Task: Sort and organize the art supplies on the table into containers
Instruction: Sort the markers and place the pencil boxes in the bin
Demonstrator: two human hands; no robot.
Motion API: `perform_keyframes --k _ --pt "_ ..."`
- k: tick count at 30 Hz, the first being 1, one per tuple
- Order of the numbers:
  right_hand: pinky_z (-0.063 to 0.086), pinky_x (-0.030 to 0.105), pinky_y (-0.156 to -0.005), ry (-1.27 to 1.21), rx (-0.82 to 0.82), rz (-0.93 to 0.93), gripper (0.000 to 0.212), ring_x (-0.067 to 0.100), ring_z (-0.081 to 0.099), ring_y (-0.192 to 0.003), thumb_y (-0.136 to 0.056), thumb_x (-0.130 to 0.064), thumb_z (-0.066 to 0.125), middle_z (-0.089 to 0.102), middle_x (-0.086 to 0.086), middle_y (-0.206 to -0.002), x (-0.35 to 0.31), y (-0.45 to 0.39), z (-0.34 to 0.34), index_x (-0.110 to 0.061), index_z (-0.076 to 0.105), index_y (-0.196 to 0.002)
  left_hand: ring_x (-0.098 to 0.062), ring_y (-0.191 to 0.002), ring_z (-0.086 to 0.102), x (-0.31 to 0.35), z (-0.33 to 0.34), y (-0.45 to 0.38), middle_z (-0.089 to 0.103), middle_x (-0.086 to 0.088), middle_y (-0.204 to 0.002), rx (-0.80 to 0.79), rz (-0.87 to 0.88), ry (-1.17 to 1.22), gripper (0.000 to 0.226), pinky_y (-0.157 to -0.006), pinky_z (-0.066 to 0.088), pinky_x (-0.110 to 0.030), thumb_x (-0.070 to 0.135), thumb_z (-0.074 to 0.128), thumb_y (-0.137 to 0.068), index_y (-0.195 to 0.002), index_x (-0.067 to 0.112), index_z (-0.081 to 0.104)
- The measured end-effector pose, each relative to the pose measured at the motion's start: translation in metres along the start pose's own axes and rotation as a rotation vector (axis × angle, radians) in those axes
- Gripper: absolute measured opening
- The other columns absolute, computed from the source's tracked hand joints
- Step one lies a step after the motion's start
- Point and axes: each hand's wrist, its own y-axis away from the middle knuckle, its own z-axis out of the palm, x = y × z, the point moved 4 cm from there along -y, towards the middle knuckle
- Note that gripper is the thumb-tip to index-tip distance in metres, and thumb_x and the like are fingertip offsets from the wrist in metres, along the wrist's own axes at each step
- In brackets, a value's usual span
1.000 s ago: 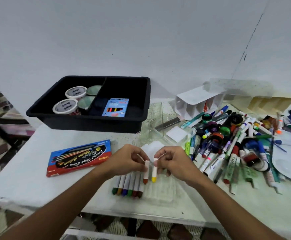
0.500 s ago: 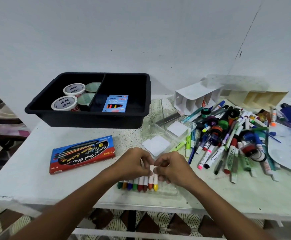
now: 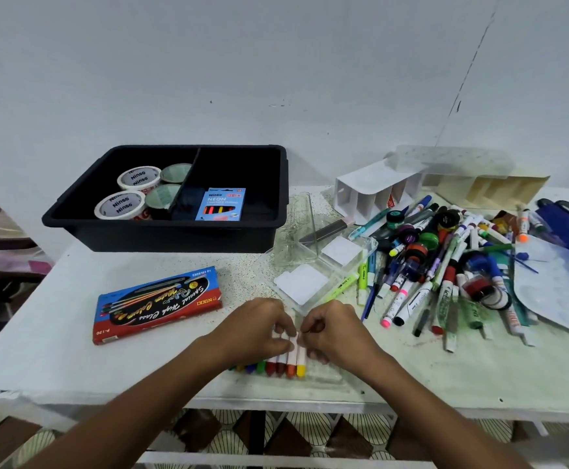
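Observation:
A row of several colour markers lies in a clear plastic tray at the table's front edge, their coloured tips pointing toward me. My left hand and my right hand meet over the white barrels, fingers curled and pinching the rightmost markers, orange and yellow. A red and blue marker box lies flat to the left. The black bin at the back holds tape rolls and a blue neon pencil pack.
A big heap of pens, markers and small paint pots covers the right side. Clear boxes with white pads sit behind my hands. A white divided organizer and a cream one lie at the back right. A paint palette is far right.
Two markers held upright above the row have come down into the tray beside the others. Both hands dropped toward the table's front edge and now press together on the barrels.

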Motion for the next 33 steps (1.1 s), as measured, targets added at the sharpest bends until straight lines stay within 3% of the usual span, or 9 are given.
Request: perform_keyframes --k 2,6,11,15,22,28,33 --pt "0.049 0.024 -0.048 0.033 0.015 -0.015 0.004 0.007 0.055 -0.041 -0.082 -0.007 0.074 0.066 0.007 -0.059 0.0 0.0 0.0 -0.009 0.072 -0.079 -0.005 -0.082 0.051 0.001 0.001 0.002 0.055 0.01 -0.088 0.001 0.058 -0.058 0.026 -0.068 0.041 -0.025 0.04 0.071 -0.083 -0.106 0.027 0.074" --pt "0.05 0.027 -0.066 0.252 0.056 -0.113 0.012 0.008 0.058 -0.072 -0.078 -0.029 0.078 0.06 -0.012 -0.073 -0.004 0.001 -0.003 -0.022 0.072 -0.086 -0.008 -0.093 0.05 0.002 0.002 0.014 0.057 0.008 -0.1 0.027 0.244 -0.104 0.047 -0.074 0.044 -0.029 0.065 0.065 -0.077 -0.105 0.028 0.071" --pt "0.035 0.03 -0.087 0.508 -0.203 -0.303 0.052 0.01 0.031 -0.107 -0.068 -0.049 0.079 0.041 -0.01 -0.111 -0.008 0.016 -0.005 -0.026 0.058 -0.11 -0.009 -0.106 0.052 -0.003 0.006 0.023 0.06 0.005 -0.116 0.046 0.312 -0.144 0.057 -0.083 0.047 -0.03 0.07 0.064 -0.073 -0.112 0.028 0.069" --pt "0.03 0.033 -0.095 0.628 -0.221 -0.354 0.056 0.013 0.028 -0.118 -0.07 -0.046 0.077 0.037 -0.008 -0.127 -0.003 0.017 -0.004 -0.029 0.053 -0.117 -0.009 -0.104 0.055 -0.005 0.008 0.021 0.061 0.006 -0.115 0.081 0.314 -0.191 0.052 -0.08 0.052 -0.031 0.066 0.063 -0.075 -0.113 0.031 0.068" --pt "0.03 0.035 -0.094 0.647 -0.164 -0.428 0.053 0.017 0.03 -0.12 -0.074 -0.045 0.076 0.04 -0.005 -0.128 0.001 0.012 -0.007 -0.029 0.059 -0.121 -0.004 -0.1 0.052 -0.005 0.008 0.016 0.061 0.009 -0.111 0.124 0.357 -0.286 0.052 -0.074 0.052 -0.022 0.073 0.056 -0.075 -0.112 0.038 0.066" --pt "0.044 0.038 -0.091 0.376 -0.123 -0.414 0.033 0.011 0.046 -0.109 -0.086 -0.042 0.067 0.054 -0.004 -0.114 0.001 0.011 -0.034 -0.023 0.066 -0.114 0.002 -0.082 0.058 0.007 -0.001 0.004 0.066 0.011 -0.096 0.202 0.394 -0.22 0.045 -0.064 0.05 -0.011 0.063 0.043 -0.091 -0.1 0.029 0.071" --pt "0.051 0.034 -0.078 0.269 0.025 -0.379 0.026 0.005 0.056 -0.087 -0.09 -0.037 0.064 0.063 -0.007 -0.101 0.014 0.002 -0.091 -0.019 0.068 -0.109 -0.003 -0.079 0.06 0.029 -0.001 -0.041 0.067 0.009 -0.092 0.21 0.455 -0.161 0.037 -0.062 0.054 -0.024 0.05 0.048 -0.095 -0.1 0.023 0.072"
